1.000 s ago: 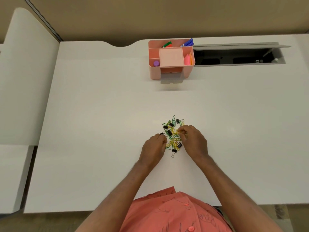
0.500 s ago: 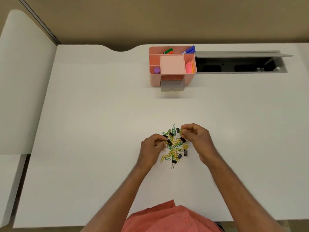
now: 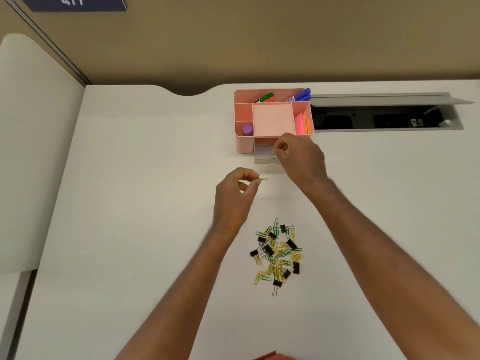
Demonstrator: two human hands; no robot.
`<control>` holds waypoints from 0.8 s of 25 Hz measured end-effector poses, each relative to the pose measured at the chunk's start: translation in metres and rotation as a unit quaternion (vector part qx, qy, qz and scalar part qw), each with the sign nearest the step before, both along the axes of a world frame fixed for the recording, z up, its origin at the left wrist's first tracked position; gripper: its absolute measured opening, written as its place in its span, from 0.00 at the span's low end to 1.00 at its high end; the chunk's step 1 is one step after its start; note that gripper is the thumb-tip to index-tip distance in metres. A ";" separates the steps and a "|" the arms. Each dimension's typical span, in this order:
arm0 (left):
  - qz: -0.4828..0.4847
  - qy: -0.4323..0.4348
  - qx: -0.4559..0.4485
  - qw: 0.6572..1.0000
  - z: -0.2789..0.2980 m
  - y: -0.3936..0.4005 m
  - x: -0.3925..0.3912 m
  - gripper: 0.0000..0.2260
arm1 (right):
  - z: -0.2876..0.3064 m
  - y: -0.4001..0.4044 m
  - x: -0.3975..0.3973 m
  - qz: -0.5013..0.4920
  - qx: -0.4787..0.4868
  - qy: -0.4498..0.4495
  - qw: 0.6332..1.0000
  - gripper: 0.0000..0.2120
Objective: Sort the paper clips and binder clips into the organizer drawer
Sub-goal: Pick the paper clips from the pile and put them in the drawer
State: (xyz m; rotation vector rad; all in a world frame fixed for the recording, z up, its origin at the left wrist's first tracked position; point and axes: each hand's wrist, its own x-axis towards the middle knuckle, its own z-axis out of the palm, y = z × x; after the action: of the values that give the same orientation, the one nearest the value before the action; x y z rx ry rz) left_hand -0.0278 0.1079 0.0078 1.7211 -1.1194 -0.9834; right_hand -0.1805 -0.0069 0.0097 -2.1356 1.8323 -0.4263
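Currently positioned over the open grey drawer [image 3: 265, 155] at the front of the pink plastic desk organizer [image 3: 244, 144]: right hand [image 3: 301, 159], fingers [image 3: 281, 152] pinched together on a small yellow paper clip [image 3: 274, 151]. Held lower and to the left, above the white worktop [image 3: 130, 203] and short of the drawer: left hand [image 3: 235, 196], fingers pinched on a yellow-green paper clip [image 3: 259, 180] that protrudes toward the drawer. Remaining stock, a mixed heap of yellow and green wire paper clips and black binder clips [image 3: 278, 255], lying on the worktop well apart from the organizer, nearer the body. Step in hand, as judged: deposit of the right-hand clip, followed by the left. For a clean release, lower the pinch close to the drawer floor before parting the fingers, to prevent bounce over the low front lip. Keep the clip clear of the organizer's front wall above the opening. Bring the left hand in only once the right has cleared, since the drawer mouth is narrow. Drawer partitioning not discernible from this view; if divided, keep paper clips and binder clips in separate sections.
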 end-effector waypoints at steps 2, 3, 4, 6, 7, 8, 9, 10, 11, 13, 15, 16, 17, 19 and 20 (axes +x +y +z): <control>-0.003 -0.025 -0.010 1.000 0.003 -0.025 0.000 0.04 | -0.005 -0.003 -0.001 0.015 0.000 0.002 1.000 0.03; -0.008 -0.042 -0.015 0.999 0.004 -0.037 0.000 0.04 | -0.006 -0.002 -0.002 0.020 -0.002 -0.015 1.000 0.04; -0.013 -0.062 -0.019 0.998 0.004 -0.048 -0.002 0.04 | -0.005 -0.001 -0.005 0.018 -0.003 -0.042 0.999 0.05; -0.028 -0.123 -0.025 0.992 0.003 -0.070 -0.006 0.05 | -0.005 0.006 -0.013 0.001 -0.014 -0.095 0.995 0.05; -0.036 -0.162 -0.024 0.986 0.002 -0.078 -0.008 0.05 | -0.004 0.012 -0.017 -0.008 -0.023 -0.111 0.994 0.05; -0.047 -0.202 -0.018 0.978 0.000 -0.086 -0.011 0.06 | -0.004 0.018 -0.022 -0.017 -0.030 -0.119 0.992 0.05; -0.058 -0.238 -0.011 0.970 -0.002 -0.092 -0.012 0.07 | -0.004 0.024 -0.025 -0.025 -0.033 -0.124 0.991 0.05; -0.071 -0.267 -0.007 0.961 -0.003 -0.096 -0.014 0.08 | -0.005 0.031 -0.029 -0.034 -0.033 -0.128 0.991 0.05; -0.081 -0.288 -0.009 0.954 -0.005 -0.098 -0.014 0.08 | -0.005 0.039 -0.033 -0.043 -0.030 -0.134 0.990 0.05; -0.083 -0.297 -0.030 0.951 -0.006 -0.095 -0.014 0.08 | -0.008 0.055 -0.042 -0.059 -0.018 -0.155 0.986 0.05; -0.077 -0.274 -0.059 0.957 -0.007 -0.079 -0.014 0.07 | -0.012 0.077 -0.050 -0.071 0.003 -0.185 0.980 0.06; -0.083 -0.259 -0.068 0.960 -0.008 -0.066 -0.015 0.06 | -0.016 0.090 -0.054 -0.075 0.018 -0.193 0.978 0.06; -0.098 -0.246 -0.068 0.962 -0.011 -0.049 -0.016 0.05 | -0.020 0.105 -0.057 -0.076 0.037 -0.193 0.978 0.05; -0.144 -0.228 -0.043 0.962 -0.021 -0.006 -0.018 0.04 | -0.030 0.138 -0.061 -0.067 0.086 -0.173 0.979 0.05; -0.165 -0.220 -0.023 0.961 -0.027 0.018 -0.019 0.04 | -0.035 0.154 -0.062 -0.053 0.113 -0.153 0.980 0.04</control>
State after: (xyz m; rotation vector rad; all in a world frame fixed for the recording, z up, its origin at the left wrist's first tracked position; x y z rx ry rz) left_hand -0.0464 0.1255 -0.0190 1.7980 -1.7480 -0.7727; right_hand -0.2430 0.1474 -0.0256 -1.7230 1.7295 -0.5135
